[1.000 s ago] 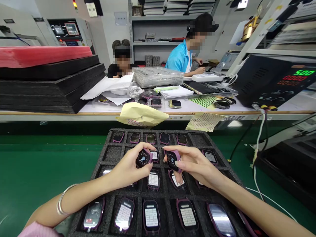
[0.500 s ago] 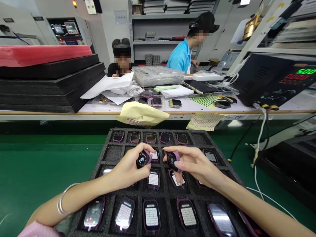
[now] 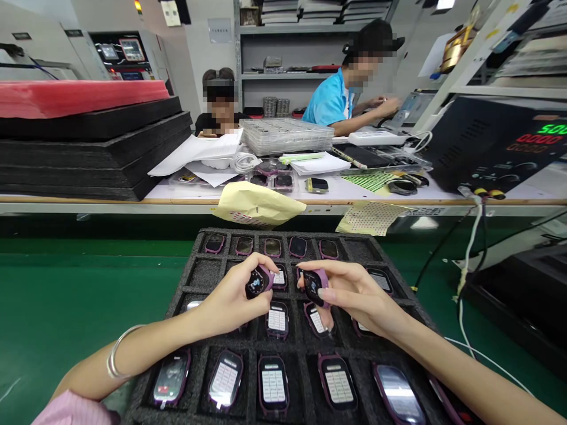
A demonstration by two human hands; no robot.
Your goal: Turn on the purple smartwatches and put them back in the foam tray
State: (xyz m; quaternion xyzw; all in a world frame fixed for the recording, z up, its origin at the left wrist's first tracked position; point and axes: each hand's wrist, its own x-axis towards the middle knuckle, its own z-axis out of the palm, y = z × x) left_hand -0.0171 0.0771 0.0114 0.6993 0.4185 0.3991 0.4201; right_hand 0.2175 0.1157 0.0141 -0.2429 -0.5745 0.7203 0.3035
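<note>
My left hand (image 3: 241,292) is closed around a purple-framed smartwatch (image 3: 257,283) whose dark screen shows a small blue figure. Between the thumb and fingers of my right hand (image 3: 349,289) is a second purple smartwatch (image 3: 312,285), its lit dark face tilted to the left. Both are held above a black foam tray (image 3: 204,276) with square pockets. Several purple watch bodies lie in the pockets. Some, such as the front-row watch (image 3: 273,386), show white grids on their screens; those in the back row, like this watch (image 3: 297,247), look dark.
Behind the tray runs a workbench (image 3: 177,203) with a yellow paper bag (image 3: 257,205) hanging over its edge. Black foam trays (image 3: 66,162) are stacked at left. A power supply (image 3: 500,141) with cables stands at right. Two people (image 3: 330,100) sit across the bench.
Both my hands keep their grip on the watches and barely move. The view shifts slightly. Across the bench, the person in blue has raised their hands forward.
</note>
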